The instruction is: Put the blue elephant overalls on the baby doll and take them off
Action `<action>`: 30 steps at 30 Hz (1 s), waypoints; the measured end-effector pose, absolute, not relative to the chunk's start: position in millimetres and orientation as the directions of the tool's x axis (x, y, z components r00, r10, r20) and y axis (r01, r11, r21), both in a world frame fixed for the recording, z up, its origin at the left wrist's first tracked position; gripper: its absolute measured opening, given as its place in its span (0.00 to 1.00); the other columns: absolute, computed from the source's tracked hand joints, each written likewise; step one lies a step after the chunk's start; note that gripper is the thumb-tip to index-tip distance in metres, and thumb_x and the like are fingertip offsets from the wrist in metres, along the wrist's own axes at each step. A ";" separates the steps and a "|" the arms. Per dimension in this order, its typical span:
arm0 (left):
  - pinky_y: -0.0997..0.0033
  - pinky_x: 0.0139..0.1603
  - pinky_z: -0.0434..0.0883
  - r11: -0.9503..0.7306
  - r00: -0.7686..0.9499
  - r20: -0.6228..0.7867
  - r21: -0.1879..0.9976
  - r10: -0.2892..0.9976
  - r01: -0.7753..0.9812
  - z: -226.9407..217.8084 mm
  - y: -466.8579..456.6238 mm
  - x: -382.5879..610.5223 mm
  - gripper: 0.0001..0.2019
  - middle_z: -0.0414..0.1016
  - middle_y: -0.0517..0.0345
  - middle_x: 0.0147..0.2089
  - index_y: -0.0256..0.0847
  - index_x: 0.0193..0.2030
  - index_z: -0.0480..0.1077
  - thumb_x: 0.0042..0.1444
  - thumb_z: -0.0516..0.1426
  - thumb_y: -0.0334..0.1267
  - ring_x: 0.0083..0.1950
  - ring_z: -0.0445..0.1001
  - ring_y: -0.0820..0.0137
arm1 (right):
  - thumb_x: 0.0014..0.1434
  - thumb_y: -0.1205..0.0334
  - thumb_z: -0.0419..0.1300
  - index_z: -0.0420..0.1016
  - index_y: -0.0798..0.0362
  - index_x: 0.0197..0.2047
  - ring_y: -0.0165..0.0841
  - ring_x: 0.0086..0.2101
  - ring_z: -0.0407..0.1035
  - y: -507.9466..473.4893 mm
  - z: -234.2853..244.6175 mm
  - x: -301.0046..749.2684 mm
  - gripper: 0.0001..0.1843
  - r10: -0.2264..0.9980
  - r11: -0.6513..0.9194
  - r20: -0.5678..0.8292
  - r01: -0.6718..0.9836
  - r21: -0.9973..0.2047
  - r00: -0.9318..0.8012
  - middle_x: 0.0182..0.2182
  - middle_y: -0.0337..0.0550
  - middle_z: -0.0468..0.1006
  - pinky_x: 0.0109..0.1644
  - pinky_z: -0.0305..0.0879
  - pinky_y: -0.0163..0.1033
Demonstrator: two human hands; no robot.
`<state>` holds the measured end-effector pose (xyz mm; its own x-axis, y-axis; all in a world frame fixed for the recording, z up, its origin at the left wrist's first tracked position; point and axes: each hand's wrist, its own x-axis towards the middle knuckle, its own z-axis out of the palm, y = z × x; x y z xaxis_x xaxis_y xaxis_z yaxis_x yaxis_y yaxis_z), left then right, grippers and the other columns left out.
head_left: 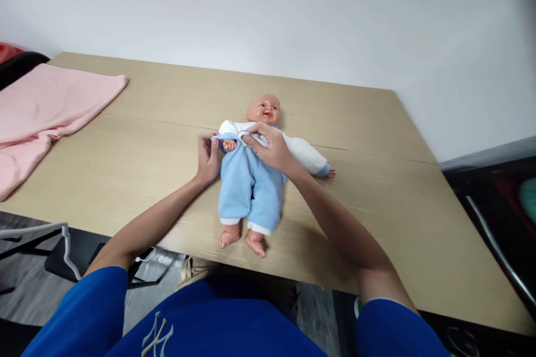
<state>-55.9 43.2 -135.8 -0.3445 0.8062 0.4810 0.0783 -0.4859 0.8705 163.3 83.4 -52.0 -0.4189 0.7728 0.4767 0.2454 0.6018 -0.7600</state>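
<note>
A baby doll [264,109] lies on its back on the table, head toward the wall and bare feet toward me. It wears light blue trousers [234,184] and a white top with blue cuffs [299,150]. With fingers pinched, my left hand [207,156] grips the blue cuff at the doll's hand on the left. My right hand [270,145] reaches across the doll's chest and pinches white and blue cloth of the same sleeve. The doll's other arm stretches out to the right, its small hand showing past the cuff.
A pink cloth [54,106] lies spread at the left of the wooden table [355,217]. Behind the table rises a white wall [268,17]. Black chairs with metal frames stand at the left and right, and the table's front edge runs close to my body.
</note>
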 end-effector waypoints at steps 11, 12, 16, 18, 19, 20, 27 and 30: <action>0.57 0.66 0.80 -0.388 -0.325 0.369 0.921 0.871 0.005 -144.6 62.7 -69.3 0.33 0.80 0.51 0.55 0.48 0.51 0.72 0.72 0.64 0.79 0.60 0.81 0.59 | 0.78 0.35 0.63 0.78 0.44 0.51 0.47 0.41 0.80 101.9 -84.8 157.4 0.21 0.863 0.490 0.384 0.357 -0.796 -0.328 0.39 0.44 0.88 0.54 0.73 0.50; 0.58 0.62 0.81 -0.374 -0.321 0.349 0.927 0.880 -0.017 -145.7 66.3 -71.3 0.33 0.79 0.53 0.50 0.48 0.49 0.72 0.72 0.65 0.79 0.54 0.81 0.61 | 0.78 0.36 0.64 0.78 0.44 0.51 0.47 0.41 0.80 102.6 -85.9 157.0 0.20 0.865 0.484 0.378 0.349 -0.802 -0.330 0.40 0.44 0.89 0.54 0.74 0.50; 0.66 0.45 0.75 -0.279 -0.313 0.227 0.951 0.922 -0.132 -148.5 84.3 -80.7 0.36 0.71 0.61 0.39 0.48 0.43 0.68 0.64 0.70 0.80 0.39 0.72 0.67 | 0.75 0.37 0.68 0.79 0.43 0.49 0.46 0.47 0.82 105.4 -87.7 153.7 0.19 0.862 0.463 0.359 0.268 -0.845 -0.358 0.45 0.43 0.90 0.58 0.74 0.49; 0.67 0.40 0.72 -0.197 -0.280 0.135 0.959 0.950 -0.206 -148.7 92.8 -84.1 0.35 0.72 0.61 0.38 0.48 0.42 0.68 0.61 0.72 0.78 0.37 0.69 0.68 | 0.74 0.35 0.69 0.81 0.43 0.49 0.46 0.49 0.83 107.3 -88.0 152.3 0.20 0.860 0.438 0.334 0.224 -0.871 -0.385 0.46 0.43 0.90 0.59 0.75 0.50; 0.68 0.39 0.71 -0.167 -0.265 0.105 0.960 0.958 -0.224 -148.6 96.3 -85.2 0.35 0.72 0.60 0.39 0.48 0.41 0.69 0.60 0.73 0.77 0.37 0.69 0.68 | 0.74 0.33 0.69 0.81 0.43 0.48 0.46 0.49 0.82 108.4 -88.1 152.0 0.22 0.862 0.418 0.318 0.198 -0.887 -0.395 0.45 0.43 0.89 0.59 0.76 0.50; 0.68 0.40 0.71 -0.152 -0.254 0.093 0.963 0.963 -0.224 -148.3 99.4 -85.9 0.34 0.73 0.60 0.39 0.48 0.41 0.69 0.60 0.74 0.75 0.37 0.69 0.68 | 0.73 0.30 0.70 0.82 0.43 0.47 0.46 0.48 0.82 109.5 -88.1 152.2 0.24 0.866 0.391 0.300 0.167 -0.905 -0.401 0.44 0.43 0.89 0.58 0.77 0.50; 0.67 0.48 0.78 -0.159 -0.094 0.144 0.970 0.985 -0.182 -143.1 113.9 -90.1 0.29 0.78 0.59 0.42 0.46 0.42 0.73 0.65 0.75 0.68 0.43 0.78 0.67 | 0.57 0.20 0.79 0.81 0.43 0.45 0.39 0.40 0.78 118.3 -86.5 158.9 0.36 0.923 0.111 0.121 -0.048 -0.993 -0.366 0.39 0.40 0.87 0.47 0.77 0.43; 0.67 0.44 0.78 -0.099 -0.050 0.090 0.968 0.995 -0.231 -138.1 123.1 -90.5 0.28 0.77 0.59 0.40 0.46 0.40 0.72 0.62 0.78 0.64 0.40 0.78 0.67 | 0.52 0.19 0.81 0.80 0.43 0.43 0.38 0.41 0.79 121.4 -87.6 159.4 0.38 0.938 0.079 0.097 -0.067 -0.995 -0.332 0.39 0.39 0.88 0.48 0.78 0.42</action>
